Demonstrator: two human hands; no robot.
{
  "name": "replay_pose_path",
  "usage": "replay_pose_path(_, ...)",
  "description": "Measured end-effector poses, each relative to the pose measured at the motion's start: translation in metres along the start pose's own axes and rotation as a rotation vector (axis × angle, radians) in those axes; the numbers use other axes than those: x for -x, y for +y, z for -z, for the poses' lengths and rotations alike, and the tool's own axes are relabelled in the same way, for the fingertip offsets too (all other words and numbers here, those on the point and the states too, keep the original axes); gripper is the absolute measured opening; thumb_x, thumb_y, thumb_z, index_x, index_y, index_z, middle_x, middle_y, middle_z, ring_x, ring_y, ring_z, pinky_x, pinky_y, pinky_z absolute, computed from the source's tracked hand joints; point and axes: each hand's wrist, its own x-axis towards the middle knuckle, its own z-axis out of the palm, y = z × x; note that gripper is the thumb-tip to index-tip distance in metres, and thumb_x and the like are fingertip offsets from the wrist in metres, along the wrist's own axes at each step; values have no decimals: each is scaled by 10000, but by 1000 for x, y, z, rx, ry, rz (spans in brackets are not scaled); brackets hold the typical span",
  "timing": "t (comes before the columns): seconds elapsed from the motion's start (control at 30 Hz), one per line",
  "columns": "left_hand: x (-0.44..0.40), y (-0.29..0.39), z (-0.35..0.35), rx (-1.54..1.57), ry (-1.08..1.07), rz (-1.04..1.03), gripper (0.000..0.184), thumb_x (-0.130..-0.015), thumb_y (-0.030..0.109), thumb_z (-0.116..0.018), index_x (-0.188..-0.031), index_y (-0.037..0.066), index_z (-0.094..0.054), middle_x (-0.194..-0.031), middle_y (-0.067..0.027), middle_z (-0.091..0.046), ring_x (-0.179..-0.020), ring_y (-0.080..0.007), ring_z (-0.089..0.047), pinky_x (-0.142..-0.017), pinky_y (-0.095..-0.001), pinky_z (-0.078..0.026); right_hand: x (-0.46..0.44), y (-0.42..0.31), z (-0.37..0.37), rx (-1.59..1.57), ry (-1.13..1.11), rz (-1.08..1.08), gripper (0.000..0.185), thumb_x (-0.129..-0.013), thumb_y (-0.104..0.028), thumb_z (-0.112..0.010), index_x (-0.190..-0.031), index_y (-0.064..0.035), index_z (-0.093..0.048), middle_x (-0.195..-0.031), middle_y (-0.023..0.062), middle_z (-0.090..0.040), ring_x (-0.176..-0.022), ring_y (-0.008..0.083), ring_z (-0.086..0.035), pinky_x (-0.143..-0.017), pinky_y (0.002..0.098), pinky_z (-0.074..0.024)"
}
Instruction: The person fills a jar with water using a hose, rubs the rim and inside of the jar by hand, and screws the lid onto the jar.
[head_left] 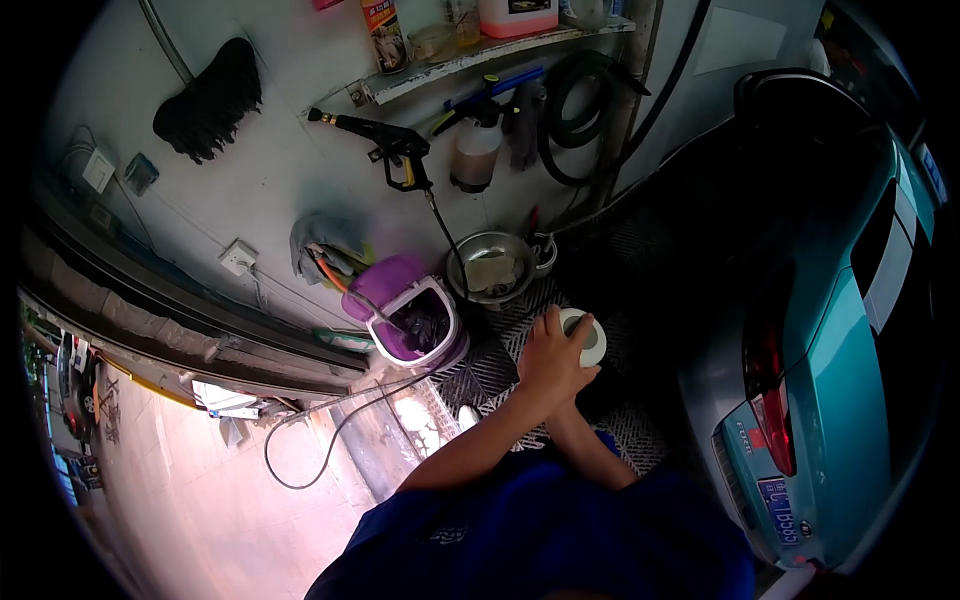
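A round, pale container-like object (594,350) with a grey middle is held out in front of me; its exact kind is not clear. My left hand (553,352) grips it from the left, fingers closed over its top and near edge. Behind and beneath, my right hand (590,374) is mostly covered by the left one; a fingertip shows at the object's lower edge, apparently holding it from below. Both forearms come together just above the dark patterned floor mat (490,362).
A purple and white bucket (455,345) and a metal basin (487,240) stand by the wall. A pressure-washer gun (400,150) hangs above, its hose (325,470) looping across the floor. To the right is a teal car (830,390). A shelf (480,58) holds bottles.
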Motion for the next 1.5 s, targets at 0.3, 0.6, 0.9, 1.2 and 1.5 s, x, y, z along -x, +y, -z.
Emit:
replay_pose_path(0.3,-11,23,56,53,420,-206,788,-529,258,-867,-1263,198,-585,-1303,-170,-409,-1127,-375,-477,-901,-449,-482,13,-3,-18,-76,-56,4,568,-968,-454,-348,-1367,-66,-458,-1335,128,-532,-1218,300,-517,-1037,430,-414)
replay_pose_path(0.6,-9,-46,44,1252,137,234,865,-775,317,-765,-1468,100,-294,-1357,-168,-439,-1255,-363,-448,-1057,-470,-390,34,-86,-109,762,-131,480,581,-1023,-424,-259,-1404,-24,-440,-1290,127,-559,-1207,262,-528,-1041,376,-389)
replay_pose_path(0.9,35,-51,-23,2901,-303,308,715,-938,638,-308,-1385,91,-422,-1364,-180,-470,-1252,-424,-438,-944,-557,-438,71,-63,-114,1355,-483,382,564,-1045,-391,-319,-1438,12,-363,-1429,182,-437,-1347,277,-391,-1130,356,-263)
replay_pose_path(1.2,-46,-33,160,1094,-148,111,595,-777,297,-719,-1313,115,-536,-1286,-172,-533,-1214,-284,-519,-933,-433,-493,51,-66,-42,487,-231,47,707,-980,-597,-272,-1462,-82,-323,-1374,149,-466,-1276,301,-457,-1073,496,-344)
replay_pose_path(1.5,-57,-4,81,-200,-56,-472,611,-679,282,-753,-1267,198,-609,-1217,-210,-542,-1132,-351,-544,-941,-434,-460,51,-44,-40,-419,-275,-147,776,-953,-655,-182,-1514,-119,-189,-1533,159,-277,-1415,370,-258,-1117,628,-199)
